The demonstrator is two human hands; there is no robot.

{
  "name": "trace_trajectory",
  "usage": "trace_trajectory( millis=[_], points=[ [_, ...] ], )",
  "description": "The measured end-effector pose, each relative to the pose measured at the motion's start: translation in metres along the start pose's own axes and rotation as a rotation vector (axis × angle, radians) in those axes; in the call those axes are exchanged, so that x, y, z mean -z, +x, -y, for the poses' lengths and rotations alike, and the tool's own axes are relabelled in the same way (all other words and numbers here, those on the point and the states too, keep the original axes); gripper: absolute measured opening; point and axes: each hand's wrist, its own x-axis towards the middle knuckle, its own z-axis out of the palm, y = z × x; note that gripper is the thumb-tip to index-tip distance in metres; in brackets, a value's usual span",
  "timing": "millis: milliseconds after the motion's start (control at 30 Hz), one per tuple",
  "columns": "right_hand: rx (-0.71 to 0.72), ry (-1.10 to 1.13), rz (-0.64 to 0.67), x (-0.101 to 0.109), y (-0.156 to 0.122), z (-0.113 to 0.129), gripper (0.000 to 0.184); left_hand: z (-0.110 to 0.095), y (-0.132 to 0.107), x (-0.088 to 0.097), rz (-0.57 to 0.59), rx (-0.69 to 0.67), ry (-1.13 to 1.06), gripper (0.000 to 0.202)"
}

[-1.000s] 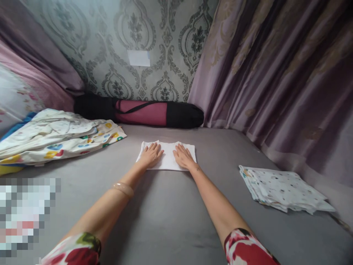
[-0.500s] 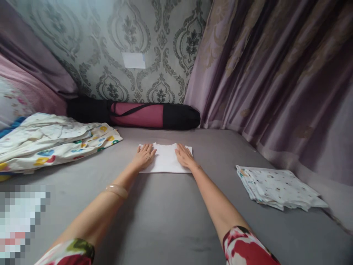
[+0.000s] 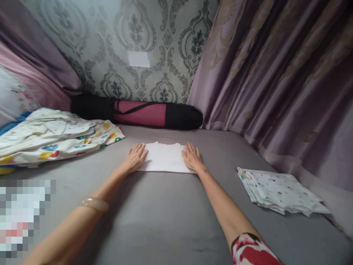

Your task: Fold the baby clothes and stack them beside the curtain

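Observation:
A small white folded cloth (image 3: 164, 157) lies flat on the grey mattress (image 3: 171, 217), in the middle of the view. My left hand (image 3: 135, 157) rests palm down on the cloth's left edge, fingers stretched out. My right hand (image 3: 192, 158) lies flat on its right edge, fingers spread too. Neither hand grips anything. A pale bangle (image 3: 95, 203) sits on my left forearm.
A folded stack of white dotted cloths (image 3: 281, 190) lies to the right, near the purple curtain (image 3: 275, 81). A crumpled patterned sheet (image 3: 55, 136) is heaped at the left. A black and maroon rolled bag (image 3: 138, 112) lies along the patterned wall behind.
Both hands have slid apart from the cloth's middle out to its left and right edges, flattening it. The cloth itself has stayed in place.

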Motion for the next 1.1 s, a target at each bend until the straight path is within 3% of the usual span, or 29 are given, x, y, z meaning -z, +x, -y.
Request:
trace_trajectory(
  millis=[133,267,467,567,700,833,967,1100],
  points=[
    [0.035,-0.021,-0.012,-0.003,-0.001,0.006,0.067,0.02,-0.03,-0.001,-0.015,-0.037,-0.02,0.064],
    [0.014,-0.042,-0.018,-0.016,0.002,0.007,0.066,0.025,-0.045,-0.002,-0.016,-0.056,-0.022,0.062],
    [-0.003,-0.032,0.03,-0.007,0.002,0.009,0.065,0.021,-0.046,0.001,-0.126,-0.022,-0.091,0.064],
    [0.031,-0.033,-0.022,-0.002,0.002,0.021,0.063,0.021,-0.047,0.001,-0.162,-0.023,-0.109,0.063],
    [0.066,-0.024,-0.024,-0.012,0.003,0.037,0.062,0.022,-0.048,0.0,-0.17,-0.042,-0.087,0.059],
    [0.054,-0.022,-0.016,-0.02,0.006,0.036,0.061,0.021,-0.048,0.001,-0.156,-0.029,-0.07,0.057],
    [0.041,-0.032,0.029,-0.011,0.006,0.04,0.061,0.021,-0.048,0.002,-0.146,-0.021,-0.096,0.059],
    [0.109,-0.042,-0.023,-0.007,0.006,0.067,0.059,0.022,-0.048,0.001,-0.16,-0.023,-0.125,0.059]
  ],
)
